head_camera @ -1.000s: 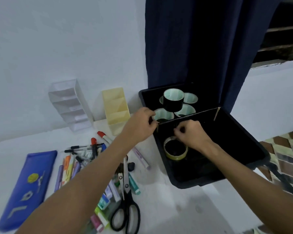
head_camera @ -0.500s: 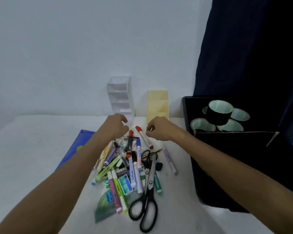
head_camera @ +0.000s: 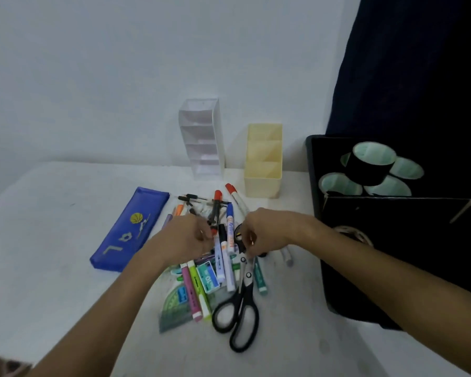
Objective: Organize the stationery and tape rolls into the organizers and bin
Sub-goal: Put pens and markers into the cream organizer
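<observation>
Now both hands off the black plastic bin (head_camera: 392, 268), over the marker-and-pen heap (head_camera: 215, 257) on the white tabletop (head_camera: 52, 240): left hand (head_camera: 185, 240) and right hand (head_camera: 264, 229) curled, grasp unclear; stationery sorting begins.

Both forearms extended forward; left hand (head_camera: 186, 238) and right hand (head_camera: 264, 229) fingers curled downward, knuckles up.

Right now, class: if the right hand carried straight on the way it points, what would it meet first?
The right hand points left and down into the pile; it would probably meet the blue marker first, though depth is unclear.
</observation>
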The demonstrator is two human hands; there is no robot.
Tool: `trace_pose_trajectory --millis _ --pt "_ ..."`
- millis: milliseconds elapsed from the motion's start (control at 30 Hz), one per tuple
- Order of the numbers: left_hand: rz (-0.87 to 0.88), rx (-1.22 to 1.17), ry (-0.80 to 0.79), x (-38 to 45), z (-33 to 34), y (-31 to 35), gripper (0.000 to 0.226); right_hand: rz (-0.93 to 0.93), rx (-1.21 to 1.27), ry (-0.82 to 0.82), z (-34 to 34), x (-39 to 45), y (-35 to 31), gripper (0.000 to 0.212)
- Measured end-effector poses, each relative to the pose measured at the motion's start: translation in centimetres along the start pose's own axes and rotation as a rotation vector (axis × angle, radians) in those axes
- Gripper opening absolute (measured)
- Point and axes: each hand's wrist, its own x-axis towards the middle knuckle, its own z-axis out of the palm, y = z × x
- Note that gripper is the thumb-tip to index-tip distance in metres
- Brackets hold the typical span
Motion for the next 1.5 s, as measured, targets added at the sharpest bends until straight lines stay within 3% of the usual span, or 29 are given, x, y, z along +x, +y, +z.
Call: trace_pose_trajectory --millis 100,233,367,467,733,933,1067,1133,1200,1300,1400,1500 --pt "0.095 -0.016 0.015 -0.9 1.8 0.0 0.008 -0.067 -0.074 -0.096 1.5 -2.5 -1.5 0.023" --pt "0.233 0.086 0.084 1.8 2.2 1.2 0.033 -0.130 -0.052 -0.202 3.8 -4.7 -2.9 0.047" --pt "0.291 0.247 -0.080 5.1 2.5 2.4 0.045 -0.121 -0.030 -0.196 6.0 -6.1 -2.9 0.070" --pt "0.281 0.349 -0.165 6.7 2.8 2.8 0.047 -0.147 -0.013 -0.127 7.8 -6.5 -2.6 0.075" --pt "0.214 0.255 -0.169 7.5 2.6 3.4 0.043 -0.213 -0.081 0.066 9.0 -6.3 -3.1 0.070" --pt "0.138 0.094 -0.126 7.7 2.8 3.2 0.030 -0.328 -0.230 0.167 9.6 -6.3 -3.1 0.047" --pt "0.060 -0.064 -0.128 7.2 1.6 3.5 0.035 -0.437 -0.388 0.280 10.4 -6.8 -3.1 0.024" --pt "0.014 -0.157 -0.158 6.9 0.9 3.4 0.023 -0.485 -0.405 0.320 10.5 -7.0 -3.2 0.025" --pt "-0.029 -0.294 -0.164 6.4 0.0 3.3 0.013 -0.501 -0.368 0.368 10.1 -6.9 -3.3 0.032" --pt "-0.048 -0.428 -0.110 6.2 -1.8 3.3 0.020 -0.421 -0.233 0.466 8.0 -7.0 -3.2 0.032" --pt "-0.029 -0.536 -0.037 6.0 -3.8 3.3 0.016 -0.248 0.124 0.490 4.8 -7.2 -2.7 0.021" --pt "0.016 -0.671 0.080 6.8 -6.8 3.9 0.017 -0.175 0.461 0.671 0.8 -5.9 -0.6 0.013"
